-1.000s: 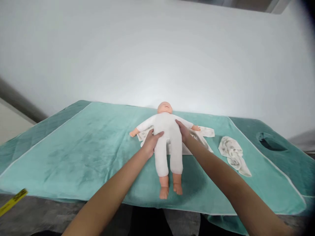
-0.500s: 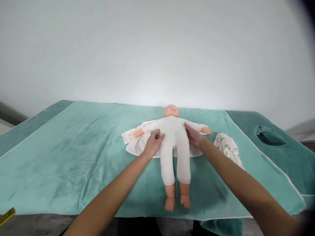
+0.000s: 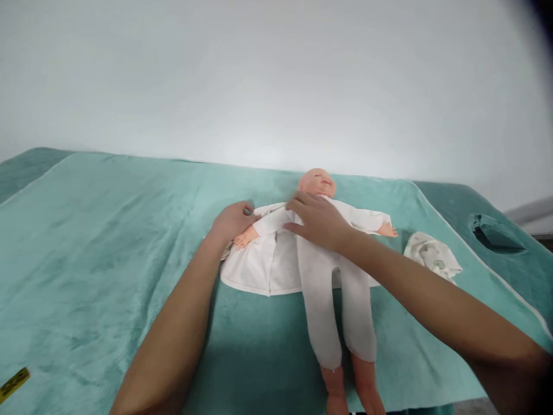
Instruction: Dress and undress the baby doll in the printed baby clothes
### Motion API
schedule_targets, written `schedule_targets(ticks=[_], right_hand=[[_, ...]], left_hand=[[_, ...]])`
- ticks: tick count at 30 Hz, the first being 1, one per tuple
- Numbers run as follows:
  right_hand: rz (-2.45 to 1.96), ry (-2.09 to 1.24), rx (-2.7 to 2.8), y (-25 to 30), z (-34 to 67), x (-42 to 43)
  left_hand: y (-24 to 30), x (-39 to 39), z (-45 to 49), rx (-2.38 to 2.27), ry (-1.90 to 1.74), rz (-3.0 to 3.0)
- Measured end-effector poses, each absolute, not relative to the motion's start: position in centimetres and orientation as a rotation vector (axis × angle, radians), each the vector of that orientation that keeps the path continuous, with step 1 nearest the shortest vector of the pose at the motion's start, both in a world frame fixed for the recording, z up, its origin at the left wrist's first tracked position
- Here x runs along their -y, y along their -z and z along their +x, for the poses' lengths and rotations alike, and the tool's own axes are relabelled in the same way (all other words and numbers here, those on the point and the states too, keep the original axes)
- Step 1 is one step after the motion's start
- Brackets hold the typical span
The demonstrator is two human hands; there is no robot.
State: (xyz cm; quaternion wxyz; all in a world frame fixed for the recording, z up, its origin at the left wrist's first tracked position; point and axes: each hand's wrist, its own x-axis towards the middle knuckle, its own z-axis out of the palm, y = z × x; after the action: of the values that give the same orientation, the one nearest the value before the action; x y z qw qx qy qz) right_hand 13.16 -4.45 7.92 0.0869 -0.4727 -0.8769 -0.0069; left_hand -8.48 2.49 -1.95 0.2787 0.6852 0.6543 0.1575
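Note:
A baby doll (image 3: 317, 262) in a white bodysuit lies on its back, its arms spread and its bare feet toward me. Beneath it an open white baby shirt (image 3: 250, 271) is spread out, partly covered by the doll. My left hand (image 3: 233, 223) is curled at the shirt's left sleeve, beside the doll's arm on that side; the fingertips are partly hidden. Over the doll's upper chest reaches my right hand (image 3: 317, 222), its thumb and fingers round the shoulder and upper arm on the left.
A crumpled white printed cloth (image 3: 433, 255) lies to the right of the doll. The light green sheet (image 3: 108, 259) covers a padded bed with a dark opening (image 3: 496, 236) at the right. A pale wall (image 3: 259, 80) rises behind. A yellow strip (image 3: 14, 384) shows at lower left.
My hands have left the sides of the doll's waist. The left moved out to the shirt sleeve, the right across to the doll's shoulder. The view has shifted and come closer.

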Motion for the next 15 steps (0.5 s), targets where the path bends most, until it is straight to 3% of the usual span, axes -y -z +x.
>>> schedule_targets(ticks=[4, 7, 11, 15], right_hand=[[-1.320, -0.129, 3.012, -3.1, 8.9, -0.3], [-1.342, 0.009, 2.991, -0.9, 9.3, -1.1], [-1.588, 0.293, 2.794, -2.3, 11.1, 0.4], [-1.860, 0.192, 2.741, -4.3, 11.3, 1.4]], left_hand=[[1.9, -3.0, -9.0, -1.738, -0.296, 1.959], [1.7, -2.9, -9.0, -1.723, -0.440, 1.943], [0.6, -2.4, -8.9, -1.789, -0.640, 1.858], [-0.3, -1.6, -8.2, -1.626, -0.843, 1.758]])
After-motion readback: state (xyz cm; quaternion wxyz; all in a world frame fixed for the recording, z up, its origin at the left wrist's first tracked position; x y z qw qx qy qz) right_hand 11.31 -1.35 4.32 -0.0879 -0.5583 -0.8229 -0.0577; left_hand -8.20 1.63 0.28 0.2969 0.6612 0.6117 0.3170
